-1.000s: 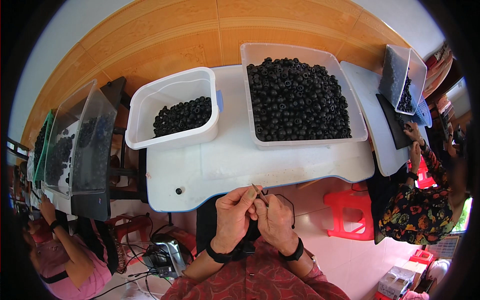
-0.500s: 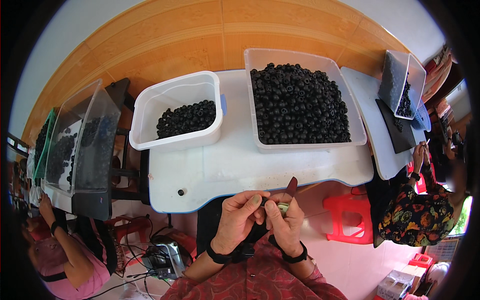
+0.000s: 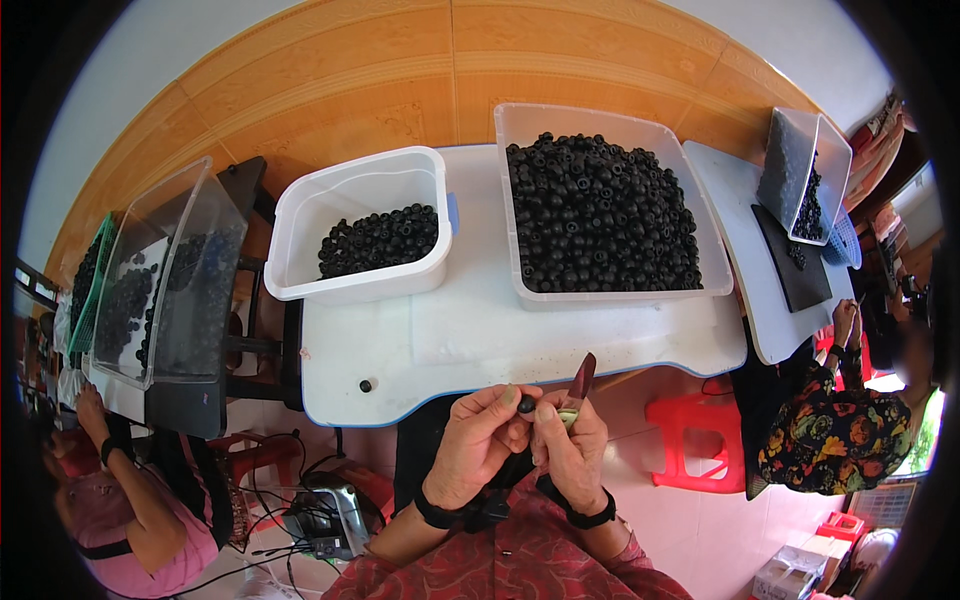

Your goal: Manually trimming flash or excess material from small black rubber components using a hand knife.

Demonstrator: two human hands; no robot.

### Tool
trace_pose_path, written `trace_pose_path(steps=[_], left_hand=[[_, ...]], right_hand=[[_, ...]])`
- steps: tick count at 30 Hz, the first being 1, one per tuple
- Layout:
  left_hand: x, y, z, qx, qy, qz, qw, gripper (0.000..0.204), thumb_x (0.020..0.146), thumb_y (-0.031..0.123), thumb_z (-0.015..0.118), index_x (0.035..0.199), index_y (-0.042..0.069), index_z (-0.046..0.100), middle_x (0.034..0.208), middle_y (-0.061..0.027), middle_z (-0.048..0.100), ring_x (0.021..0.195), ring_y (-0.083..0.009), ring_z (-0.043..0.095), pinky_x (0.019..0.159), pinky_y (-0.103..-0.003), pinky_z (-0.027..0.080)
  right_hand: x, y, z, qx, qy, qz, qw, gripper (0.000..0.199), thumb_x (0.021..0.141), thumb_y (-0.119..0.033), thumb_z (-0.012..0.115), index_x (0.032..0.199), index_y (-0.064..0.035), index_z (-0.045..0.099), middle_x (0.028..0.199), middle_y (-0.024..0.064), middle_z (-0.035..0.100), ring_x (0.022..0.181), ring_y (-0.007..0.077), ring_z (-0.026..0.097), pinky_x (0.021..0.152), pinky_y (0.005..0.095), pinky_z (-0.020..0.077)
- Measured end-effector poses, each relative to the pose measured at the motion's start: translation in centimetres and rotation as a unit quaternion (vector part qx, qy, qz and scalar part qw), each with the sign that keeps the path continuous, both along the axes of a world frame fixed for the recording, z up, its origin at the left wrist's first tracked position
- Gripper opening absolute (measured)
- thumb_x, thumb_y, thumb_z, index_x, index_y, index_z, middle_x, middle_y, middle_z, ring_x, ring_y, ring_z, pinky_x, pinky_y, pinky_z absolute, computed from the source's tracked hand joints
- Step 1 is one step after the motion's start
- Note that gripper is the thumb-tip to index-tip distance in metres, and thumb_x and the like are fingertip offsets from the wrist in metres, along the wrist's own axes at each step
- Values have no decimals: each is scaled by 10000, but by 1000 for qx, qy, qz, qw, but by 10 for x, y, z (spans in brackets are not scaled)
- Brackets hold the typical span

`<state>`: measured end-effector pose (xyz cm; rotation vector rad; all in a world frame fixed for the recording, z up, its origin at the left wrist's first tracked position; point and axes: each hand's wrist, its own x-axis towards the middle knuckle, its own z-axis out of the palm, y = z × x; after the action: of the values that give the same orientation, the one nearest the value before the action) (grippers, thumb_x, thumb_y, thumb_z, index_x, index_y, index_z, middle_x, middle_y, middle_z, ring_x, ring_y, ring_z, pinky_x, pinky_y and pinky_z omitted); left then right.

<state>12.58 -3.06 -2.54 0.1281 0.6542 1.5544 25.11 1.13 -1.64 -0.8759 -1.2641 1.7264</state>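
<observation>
Between the thumb and fingers of my left hand point(image 3: 472, 440) is a small black ball-shaped piece point(image 3: 526, 404). My right hand point(image 3: 572, 445) is closed round the pale green handle point(image 3: 568, 416) of a small knife, whose dark reddish blade point(image 3: 583, 376) points up and away from me. Both hands are close together just off the table's near edge, and the right thumb is beside the black piece. Past them stand a big clear bin point(image 3: 620, 296) heaped with black pieces, some showing a hole, and a smaller white tub point(image 3: 365, 285) with fewer of them.
One loose black piece point(image 3: 366, 385) lies at the left front of the white table point(image 3: 480, 345). A red stool point(image 3: 700, 440) stands right of me. Co-workers sit on both sides, by a clear bin point(image 3: 150, 300) and a tilted tub point(image 3: 790, 180). Cables point(image 3: 275, 500) run on the floor at left.
The black piece has turned up into view at my left fingertips. The knife blade has tilted slightly more upright. My hands stay in nearly the same place.
</observation>
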Motion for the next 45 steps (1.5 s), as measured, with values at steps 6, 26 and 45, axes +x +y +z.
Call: trace_pose_path(steps=[6,26,45], left_hand=[[1,-1,-1,-3,32,0,999,266,976,185,528,1047,-42,646,737,-17,570,619,-62,481,538,-208,402],[3,-5,-1,5,15,27,1000,228,955,181,571,1038,-13,660,742,4,587,606,-47,483,531,-195,383],[10,-6,1,-38,185,101,977,212,933,176,615,1045,10,684,773,6,639,595,-24,471,519,-174,391]], right_hand=[[-3,0,5,-9,-10,2,1000,130,947,-120,578,960,-14,504,693,12,574,497,25,457,436,176,357],[-3,-6,-3,88,-91,16,992,189,961,-153,557,1006,12,477,743,49,626,550,58,542,486,203,428],[-5,-6,-18,155,-279,43,947,366,962,-316,538,1020,34,448,784,202,629,717,349,655,598,398,502]])
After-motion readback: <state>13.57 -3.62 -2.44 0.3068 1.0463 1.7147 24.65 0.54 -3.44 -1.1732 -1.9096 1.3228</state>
